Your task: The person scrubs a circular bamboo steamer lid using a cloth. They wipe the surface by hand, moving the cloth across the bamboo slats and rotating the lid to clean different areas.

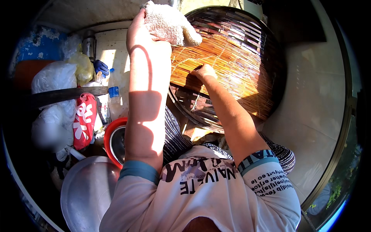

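My left hand [139, 32] holds a cream terry cloth [171, 24], bunched up, above the upper left edge of a mat. The mat [226, 63] is made of thin orange-brown sticks tied with pale string, and it lies on a large round woven bamboo tray [200, 120]. At the mat's lower left edge is my right hand [205, 71], its fingers bent down over the sticks. Shadow under the fingers hides whether they pinch the edge. Loose string hangs below the mat over the tray's weave.
Left of me are filled plastic bags [55, 76], a red bag [85, 120], a plastic bottle [113, 91] and a metal flask [89, 45]. A red basin [108, 136] and a large metal lid or bowl [87, 185] stand nearer. A tiled wall [316, 95] rises at right.
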`<state>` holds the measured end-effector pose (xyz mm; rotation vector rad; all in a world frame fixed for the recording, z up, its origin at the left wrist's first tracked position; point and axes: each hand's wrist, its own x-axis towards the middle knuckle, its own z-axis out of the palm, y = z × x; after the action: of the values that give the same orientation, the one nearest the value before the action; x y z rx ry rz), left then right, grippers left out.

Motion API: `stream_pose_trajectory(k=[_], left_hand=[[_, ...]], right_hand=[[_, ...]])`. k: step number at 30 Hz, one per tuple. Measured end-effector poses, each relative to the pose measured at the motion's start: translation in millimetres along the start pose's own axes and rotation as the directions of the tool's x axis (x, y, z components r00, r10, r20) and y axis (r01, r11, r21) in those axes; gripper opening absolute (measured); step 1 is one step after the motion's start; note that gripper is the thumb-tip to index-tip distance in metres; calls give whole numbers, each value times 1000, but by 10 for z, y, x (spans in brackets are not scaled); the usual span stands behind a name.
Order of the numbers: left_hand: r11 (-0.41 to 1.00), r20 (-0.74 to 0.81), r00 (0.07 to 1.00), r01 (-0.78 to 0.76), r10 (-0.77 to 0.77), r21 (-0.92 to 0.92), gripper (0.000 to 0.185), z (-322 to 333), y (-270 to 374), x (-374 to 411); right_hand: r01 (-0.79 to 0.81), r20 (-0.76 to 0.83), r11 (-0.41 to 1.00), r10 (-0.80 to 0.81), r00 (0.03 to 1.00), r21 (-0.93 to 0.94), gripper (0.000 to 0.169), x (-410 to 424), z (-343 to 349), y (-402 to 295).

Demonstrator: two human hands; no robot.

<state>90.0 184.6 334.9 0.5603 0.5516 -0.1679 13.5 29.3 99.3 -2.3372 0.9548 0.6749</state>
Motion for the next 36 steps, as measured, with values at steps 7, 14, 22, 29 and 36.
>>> stream_pose_trajectory(k=[7, 14, 22, 29, 36], left_hand=[[994, 132, 985, 110, -110, 5, 20, -112, 75, 49], [984, 57, 997, -68, 59, 162, 20, -338, 161, 260], [993, 72, 997, 29, -37, 111, 20, -235, 223, 102], [995, 34, 999, -36, 32, 97, 28, -37, -24, -45], [994, 9, 1000, -4, 3, 109, 22, 1, -154, -97]], right_hand=[[70, 48, 995, -73, 996, 65, 47, 418, 265, 188], [-24, 35, 999, 23, 999, 27, 43, 165, 179, 48], [-152, 85, 988, 155, 984, -42, 47, 140, 186, -53], [68, -10, 986, -71, 997, -150, 55, 89, 193, -52], [505, 24, 755, -547, 837, -417, 39, 92, 292, -84]])
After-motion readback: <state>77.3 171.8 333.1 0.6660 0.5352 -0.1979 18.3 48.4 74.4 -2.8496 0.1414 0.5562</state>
